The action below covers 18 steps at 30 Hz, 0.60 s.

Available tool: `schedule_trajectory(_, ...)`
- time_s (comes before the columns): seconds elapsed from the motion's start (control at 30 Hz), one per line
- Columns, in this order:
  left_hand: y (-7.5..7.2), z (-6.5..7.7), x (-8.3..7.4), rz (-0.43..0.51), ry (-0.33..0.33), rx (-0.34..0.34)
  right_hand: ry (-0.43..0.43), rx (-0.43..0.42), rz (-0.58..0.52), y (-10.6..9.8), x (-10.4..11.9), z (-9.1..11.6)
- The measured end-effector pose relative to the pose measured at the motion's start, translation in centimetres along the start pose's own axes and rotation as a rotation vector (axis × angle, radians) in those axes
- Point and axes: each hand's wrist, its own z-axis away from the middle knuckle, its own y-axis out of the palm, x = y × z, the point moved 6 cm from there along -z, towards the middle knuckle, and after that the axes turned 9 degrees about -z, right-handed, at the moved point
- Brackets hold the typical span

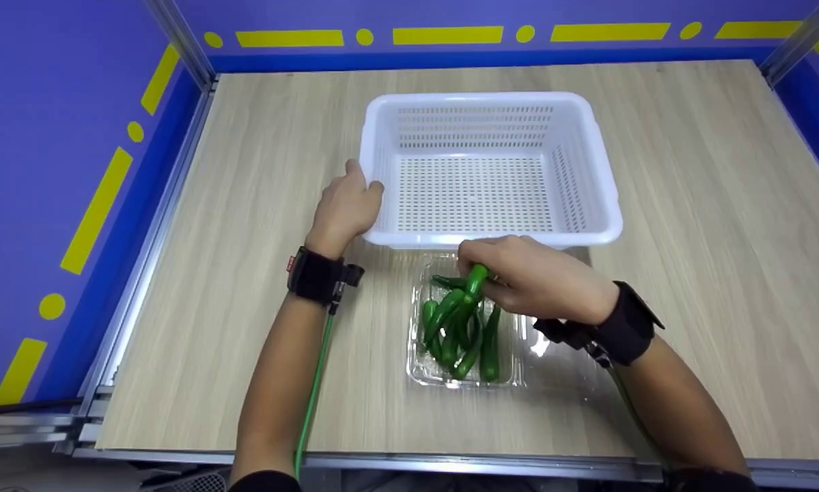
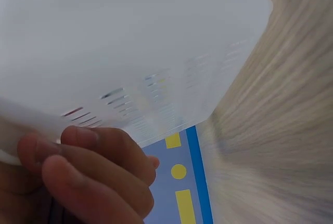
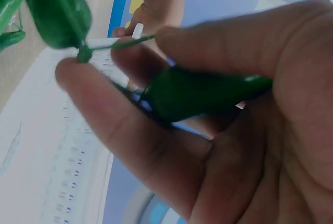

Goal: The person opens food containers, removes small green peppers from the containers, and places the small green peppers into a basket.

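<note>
A white slotted plastic basket (image 1: 484, 239) stands on the table. My left hand (image 1: 346, 205) grips its left rim, the thumb over the edge and the other fingers curled against the outer wall. Near the basket's front edge, my right hand (image 1: 539, 277) holds green peppers above a clear plastic box (image 1: 419, 374). One pepper (image 3: 57, 10) hangs by its thin stem at the thumb and fingertips. Within the curl of the same hand lies a second pepper (image 3: 197, 94). Several more green peppers (image 1: 490, 352) lie in the box, partly overlapped by the held one.
The box sits between the basket and the table's front edge. A green cable (image 1: 317, 383) runs along the left forearm. Blue walls with yellow marks (image 1: 448, 35) rise behind and left of the wooden table (image 1: 259, 171). A metal rail (image 1: 450, 465) borders the front.
</note>
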Motion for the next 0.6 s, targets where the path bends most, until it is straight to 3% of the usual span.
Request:
schedule_trajectory(0.13, 0.1, 0.1, 0.1, -0.004, -0.005, 0.001, 0.035, -0.014, -0.012, 0.1, -0.3, 0.1)
schedule_trajectory(0.33, 0.3, 0.3, 0.2, -0.01, -0.009, 0.009, 0.142, 0.039, -0.088, 0.5, -1.3, 0.1)
schedule_trajectory(0.6, -0.2, 0.1, 0.0, -0.006, -0.006, 0.001, 0.152, 0.048, -0.077, 0.2, -1.6, 0.0)
